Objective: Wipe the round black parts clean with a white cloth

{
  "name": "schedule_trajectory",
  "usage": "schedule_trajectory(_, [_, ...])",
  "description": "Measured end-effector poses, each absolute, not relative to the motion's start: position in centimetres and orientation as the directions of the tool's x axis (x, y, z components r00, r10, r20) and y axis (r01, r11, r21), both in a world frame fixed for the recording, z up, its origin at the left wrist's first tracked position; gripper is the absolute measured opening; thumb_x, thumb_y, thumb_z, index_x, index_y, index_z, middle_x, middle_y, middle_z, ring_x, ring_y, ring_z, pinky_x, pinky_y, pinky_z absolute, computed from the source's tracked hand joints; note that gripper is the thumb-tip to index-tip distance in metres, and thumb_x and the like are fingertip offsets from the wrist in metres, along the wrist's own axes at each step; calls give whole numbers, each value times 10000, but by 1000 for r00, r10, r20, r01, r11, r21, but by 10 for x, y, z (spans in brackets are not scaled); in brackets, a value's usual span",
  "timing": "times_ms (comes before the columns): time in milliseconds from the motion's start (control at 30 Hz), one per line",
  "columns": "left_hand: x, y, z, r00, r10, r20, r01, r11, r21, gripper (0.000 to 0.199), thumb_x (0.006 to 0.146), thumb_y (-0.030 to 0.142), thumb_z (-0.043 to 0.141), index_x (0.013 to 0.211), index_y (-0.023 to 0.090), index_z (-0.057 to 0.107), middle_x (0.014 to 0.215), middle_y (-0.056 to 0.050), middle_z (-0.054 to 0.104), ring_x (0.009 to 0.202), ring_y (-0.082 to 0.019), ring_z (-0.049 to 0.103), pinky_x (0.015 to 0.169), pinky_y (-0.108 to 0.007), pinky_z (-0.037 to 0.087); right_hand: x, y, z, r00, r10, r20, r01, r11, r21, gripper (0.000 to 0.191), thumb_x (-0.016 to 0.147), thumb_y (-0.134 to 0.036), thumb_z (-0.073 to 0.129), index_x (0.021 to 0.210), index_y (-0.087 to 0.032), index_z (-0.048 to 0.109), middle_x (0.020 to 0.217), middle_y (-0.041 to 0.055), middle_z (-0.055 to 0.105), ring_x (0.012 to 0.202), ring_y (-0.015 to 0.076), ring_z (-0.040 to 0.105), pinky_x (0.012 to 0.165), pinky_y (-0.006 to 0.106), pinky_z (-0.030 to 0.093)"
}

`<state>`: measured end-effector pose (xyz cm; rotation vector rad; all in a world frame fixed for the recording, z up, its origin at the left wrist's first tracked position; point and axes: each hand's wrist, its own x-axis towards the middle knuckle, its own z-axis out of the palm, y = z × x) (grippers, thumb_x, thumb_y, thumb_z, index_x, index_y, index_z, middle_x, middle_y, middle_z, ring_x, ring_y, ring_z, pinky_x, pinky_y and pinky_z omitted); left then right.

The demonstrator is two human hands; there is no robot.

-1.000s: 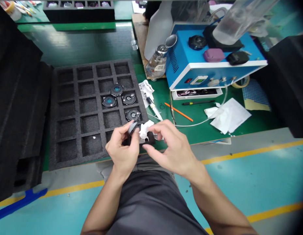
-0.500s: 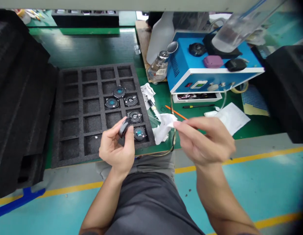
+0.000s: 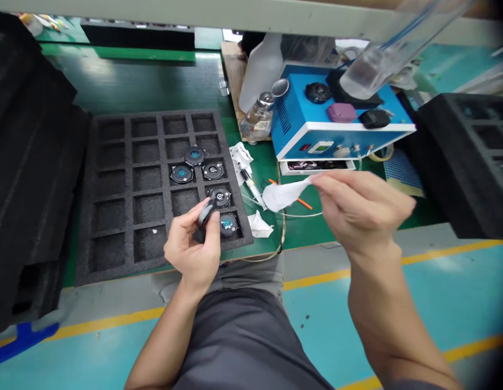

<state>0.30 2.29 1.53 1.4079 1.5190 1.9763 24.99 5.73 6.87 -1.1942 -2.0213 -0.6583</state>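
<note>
Between the thumb and fingers of my left hand (image 3: 195,248) is a round black watch-like part (image 3: 206,212), tilted on its edge above the front right of the foam tray (image 3: 129,219). My right hand (image 3: 359,211) pinches one end of a white cloth (image 3: 284,195), which hangs out to the left over the green table. Several round black watch parts lie at the tray's right side, among them one with a blue centre (image 3: 182,173) and one (image 3: 213,170) beside it. Another white wipe (image 3: 260,225) rests by the tray's right edge.
A blue machine (image 3: 340,138) stands at the back right, with a glass bottle (image 3: 258,118) to its left. An orange stick (image 3: 304,204) and a white pen-like tool (image 3: 253,188) lie on the table. Black foam stacks (image 3: 27,162) rise at the left; another foam block (image 3: 458,162) is at right.
My right hand has moved right and slightly up, lifting the white cloth off the table, and another wipe now shows beneath. My left hand still holds the black part.
</note>
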Motion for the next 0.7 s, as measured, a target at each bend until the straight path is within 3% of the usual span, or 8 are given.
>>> schedule_trajectory(100, [2, 23, 16, -487, 714, 503, 329, -384, 863, 239, 821, 125, 787, 1045, 161, 708, 1043, -75, 803, 931, -202, 796, 818, -305, 671, 258, 59, 76, -320, 304, 897, 847, 515, 128, 276, 830, -66, 740, 1011, -268, 792, 848, 30, 813, 705, 163, 747, 600, 258, 534])
schedule_trajectory(167, [3, 24, 16, -489, 716, 499, 330, -377, 865, 245, 821, 126, 788, 1052, 160, 712, 1043, -77, 803, 930, -204, 796, 821, -301, 669, 256, 59, 74, -229, 270, 935, 849, 525, 56, 267, 816, -74, 759, 994, -271, 792, 838, 19, 808, 690, 167, 747, 616, 269, 553])
schedule_trajectory(200, [3, 24, 15, -491, 712, 502, 330, -381, 864, 249, 820, 126, 789, 1055, 159, 712, 1043, -78, 803, 929, -204, 796, 822, -299, 667, 251, 59, 70, -150, 310, 939, 844, 534, -42, 229, 830, -95, 750, 970, -272, 791, 835, 14, 804, 705, 171, 748, 638, 282, 566])
schedule_trajectory(267, [5, 24, 14, -485, 702, 522, 338, -400, 852, 253, 816, 121, 790, 1053, 158, 709, 1047, -82, 802, 936, -208, 796, 824, -300, 663, 235, 58, 58, 78, 498, 864, 756, 535, -377, 122, 862, -153, 725, 896, -255, 783, 818, 20, 789, 729, 179, 741, 648, 303, 577])
schedule_trajectory(333, [7, 23, 12, -454, 692, 561, 358, -435, 826, 246, 817, 110, 786, 1042, 161, 701, 1055, -85, 801, 951, -215, 794, 829, -311, 659, 210, 53, 45, 247, 754, 609, 513, 431, -742, 36, 862, -240, 741, 838, -230, 767, 773, 22, 763, 646, 163, 698, 560, 288, 550])
schedule_trajectory(400, [7, 21, 11, -403, 681, 612, 393, -475, 787, 236, 824, 97, 775, 1033, 165, 690, 1060, -87, 800, 971, -222, 792, 842, -325, 655, 182, 45, 36, 242, 930, 277, 220, 225, -949, 92, 832, -296, 776, 813, -209, 755, 661, 1, 711, 506, 128, 614, 452, 253, 486])
schedule_trajectory(500, [5, 18, 9, -325, 667, 671, 460, -509, 728, 235, 834, 83, 756, 1038, 171, 678, 1066, -89, 801, 987, -228, 791, 847, -337, 655, 147, 32, 34, 106, 994, -31, -83, -23, -996, 131, 799, -304, 795, 793, -188, 734, 533, -38, 628, 402, 92, 520, 383, 212, 416])
schedule_trajectory(700, [3, 17, 10, -295, 665, 686, 518, -492, 700, 227, 827, 76, 738, 1023, 180, 690, 1076, -88, 807, 967, -228, 796, 834, -343, 668, 119, 28, 45, -52, 990, -135, -288, -144, -947, 215, 792, -354, 799, 730, -192, 673, 565, -36, 642, 458, 100, 573, 457, 219, 499])
